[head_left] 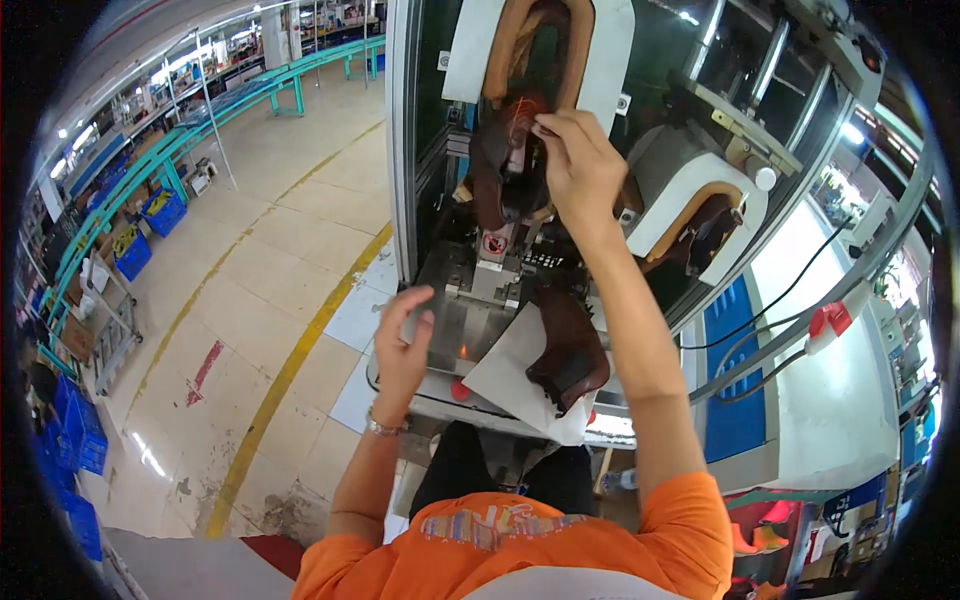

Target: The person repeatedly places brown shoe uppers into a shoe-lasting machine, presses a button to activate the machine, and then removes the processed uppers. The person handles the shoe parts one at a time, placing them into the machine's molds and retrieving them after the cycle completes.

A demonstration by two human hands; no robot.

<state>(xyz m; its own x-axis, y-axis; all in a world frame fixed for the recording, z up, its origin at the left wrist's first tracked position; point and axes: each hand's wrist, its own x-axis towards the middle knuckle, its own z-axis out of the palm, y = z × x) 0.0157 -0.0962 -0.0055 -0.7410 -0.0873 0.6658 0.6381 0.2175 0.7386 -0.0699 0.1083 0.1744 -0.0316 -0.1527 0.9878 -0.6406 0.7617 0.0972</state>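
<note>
A dark brown leather shoe upper (490,165) sits on the machine's form, under a white U-shaped clamp (465,50) with a tan padded inner edge. My right hand (583,165) reaches up to it, thumb and fingertips pinched at the upper's right edge. Some reddish strands (522,115) show beside those fingertips. Lower down, my left hand (403,340) hovers over the left of the machine's metal table, holding nothing, its fingers apart and curved. Another brown leather upper (572,350) lies partly on a white sheet (508,368) in front of me.
A second white U-shaped clamp (660,215) with brown leather inside stands to the right. Red buttons (460,390) sit on the table's front edge. A metal frame post (402,150) rises at the left. Farther left are blue crates (132,255) and a green conveyor (150,165).
</note>
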